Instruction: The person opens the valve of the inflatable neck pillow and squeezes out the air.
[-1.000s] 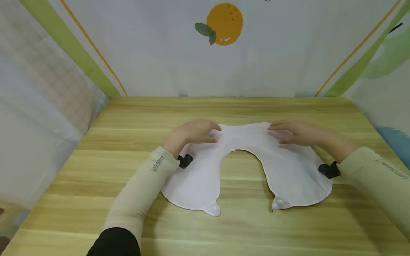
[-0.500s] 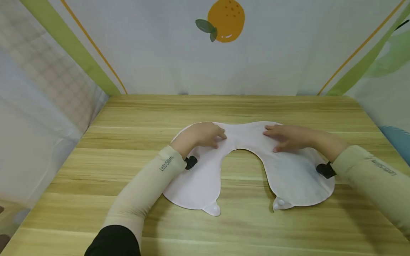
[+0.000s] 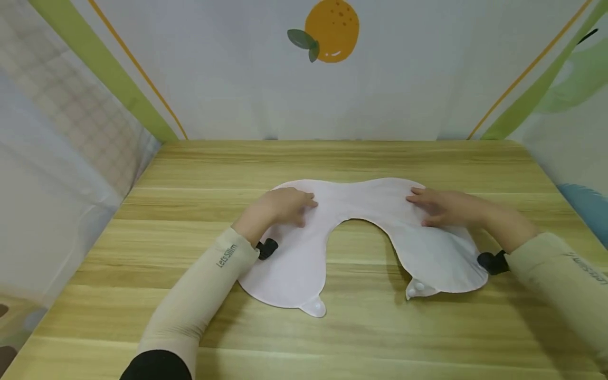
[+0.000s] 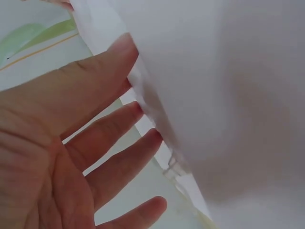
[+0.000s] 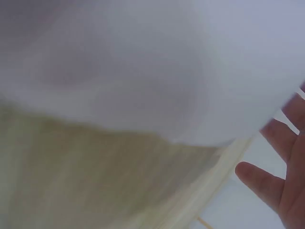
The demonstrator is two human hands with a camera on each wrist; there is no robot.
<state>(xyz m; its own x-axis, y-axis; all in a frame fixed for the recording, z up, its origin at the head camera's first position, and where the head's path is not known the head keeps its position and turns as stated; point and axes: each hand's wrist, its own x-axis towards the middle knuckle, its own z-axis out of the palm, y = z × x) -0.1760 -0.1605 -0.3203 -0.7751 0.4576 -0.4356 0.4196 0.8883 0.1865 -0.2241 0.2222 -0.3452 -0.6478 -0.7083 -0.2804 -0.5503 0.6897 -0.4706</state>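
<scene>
A pale pinkish-white, U-shaped fabric piece (image 3: 361,198), much like a bib, lies on the wooden table with its opening toward me. One snap tab (image 3: 314,306) ends its left arm, and another snap tab (image 3: 418,287) ends the right arm, whose edge looks slightly raised. My left hand (image 3: 282,206) rests over the upper left part, fingers loosely spread; in the left wrist view its thumb and fingertips meet the surface. On the upper right part, my right hand (image 3: 448,208) lies with fingers extended. Fabric fills much of the right wrist view and hides some of its fingertips.
The wooden table (image 3: 190,253) extends around the fabric on all sides. Behind it stands a white sheet backdrop (image 3: 228,68) printed with an orange. Small black wrist cameras (image 3: 493,263) sit beside both hands, close above the fabric.
Both hands first slid inward, then spread apart, left hand leftward and right hand rightward. The fabric's right end has shifted slightly away from me, its tab lifting a little.
</scene>
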